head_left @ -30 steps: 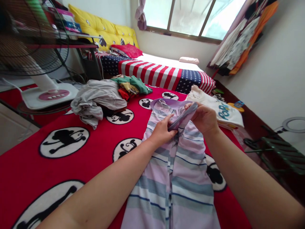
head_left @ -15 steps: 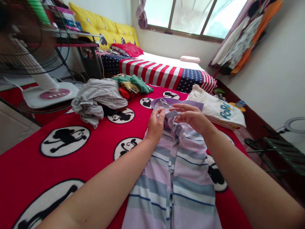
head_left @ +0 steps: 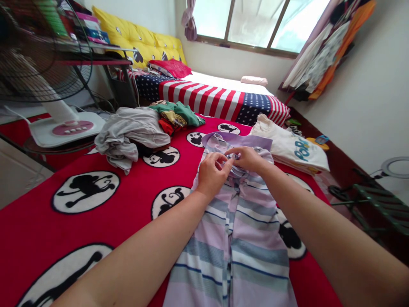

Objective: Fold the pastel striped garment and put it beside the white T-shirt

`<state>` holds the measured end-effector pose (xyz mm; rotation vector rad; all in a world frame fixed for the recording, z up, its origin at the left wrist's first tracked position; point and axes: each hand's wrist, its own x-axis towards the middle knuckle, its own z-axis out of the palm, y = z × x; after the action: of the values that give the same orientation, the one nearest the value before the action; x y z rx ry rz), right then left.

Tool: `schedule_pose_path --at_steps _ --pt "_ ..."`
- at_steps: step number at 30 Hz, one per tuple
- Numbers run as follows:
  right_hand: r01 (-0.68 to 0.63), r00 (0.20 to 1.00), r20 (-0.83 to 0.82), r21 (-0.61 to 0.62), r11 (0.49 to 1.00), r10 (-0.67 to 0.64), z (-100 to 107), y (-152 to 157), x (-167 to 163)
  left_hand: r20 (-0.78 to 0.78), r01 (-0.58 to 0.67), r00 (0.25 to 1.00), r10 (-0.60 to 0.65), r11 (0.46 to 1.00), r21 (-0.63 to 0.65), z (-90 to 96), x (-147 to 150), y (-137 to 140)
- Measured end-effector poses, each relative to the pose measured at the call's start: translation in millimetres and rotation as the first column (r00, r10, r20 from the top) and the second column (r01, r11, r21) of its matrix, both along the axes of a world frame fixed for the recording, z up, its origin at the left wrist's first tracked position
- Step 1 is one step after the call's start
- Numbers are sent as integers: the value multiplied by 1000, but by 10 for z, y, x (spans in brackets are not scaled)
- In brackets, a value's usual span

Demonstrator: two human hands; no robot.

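Observation:
A striped shirt (head_left: 211, 247) in lilac, grey, white and navy lies spread out on the red blanket (head_left: 134, 230), its front opening running down the middle. Both of my hands meet over the bunched cloth near its far end. My left hand (head_left: 213, 172) is closed, thumb and fingers pinching the fabric. My right hand (head_left: 244, 158) faces it, fingers bent and pinching the same bunched part. The exact bit of cloth between the fingertips is hidden. A flat purple piece (head_left: 255, 142) shows beyond the shirt's far end.
To the left sit a crumpled grey garment (head_left: 137, 128) and a green garment (head_left: 185, 113). A white folded shirt (head_left: 290, 145) lies at the right. Further out are a fan (head_left: 67, 123), a bed with a flag-patterned cover (head_left: 204, 97) and a dark green rack (head_left: 377, 204).
My hands have come together and lower over the shirt. The grey-blue strip of cloth held up between them has gone down, and the right fingers have curled in.

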<state>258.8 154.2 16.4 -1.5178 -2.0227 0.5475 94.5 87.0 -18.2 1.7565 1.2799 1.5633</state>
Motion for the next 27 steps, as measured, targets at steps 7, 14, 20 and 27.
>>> schedule_pose_path --at_steps 7,14,20,27 --pt "119 991 49 94 988 -124 -28 -69 99 -352 91 932 -86 996 -2 -56 24 -52" --pt "246 952 108 286 926 -286 -13 -132 23 -389 -7 921 -38 994 -113 -84 20 -25" --pt "108 973 187 145 984 -134 -8 -173 -161 -488 45 870 -71 997 -63 -44 9 -72" --pt "347 936 -120 153 925 -331 43 -30 -49 -369 65 925 -87 995 -71 -18 -4 -67"
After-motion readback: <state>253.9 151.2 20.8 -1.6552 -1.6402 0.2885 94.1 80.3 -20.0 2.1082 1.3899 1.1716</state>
